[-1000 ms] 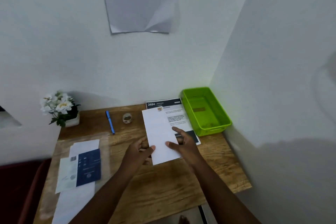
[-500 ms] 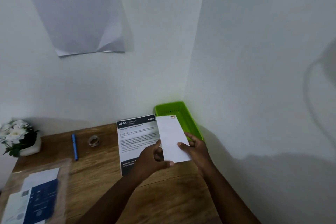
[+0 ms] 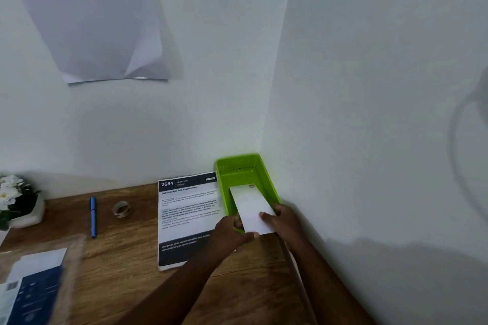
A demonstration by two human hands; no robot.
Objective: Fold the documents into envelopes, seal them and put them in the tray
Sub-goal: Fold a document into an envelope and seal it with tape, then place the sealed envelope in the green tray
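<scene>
- The left hand [image 3: 229, 229] pinches the near corner of the flat white paper envelope [image 3: 252, 208]. Its thumb lies on top and its fingers curl under, so the envelope cannot slip.
- The right hand [image 3: 284, 219] grips the other near side of the envelope. Its thumb presses on top near the edge.
- Both hands hold only the near end, I think so the far end can go in first.
- The envelope tilts, with its far end down inside the bright green plastic tray [image 3: 272, 187]. Its near end sticks out over the tray's front rim. I cannot tell if the far end touches the tray floor.
- The tray sits in the corner where the two white walls meet, at the right end of the brown wooden table [image 3: 126, 266]. That spot keeps it out of the way of the folding.
- A printed sheet with a dark top and bottom band [image 3: 187, 216] lies flat just left of the tray. It looks like the next paper to fold.
- Further left lie a small roll of clear tape [image 3: 121, 210] and a blue pen [image 3: 93, 216], close enough to reach for sealing.
- At the far left stands a white pot of white flowers [image 3: 15, 200].
- In the near left corner lie more papers, some white and some dark blue [image 3: 34, 282], blurred.
- A big white paper notice [image 3: 89, 18] hangs on the wall above.
</scene>
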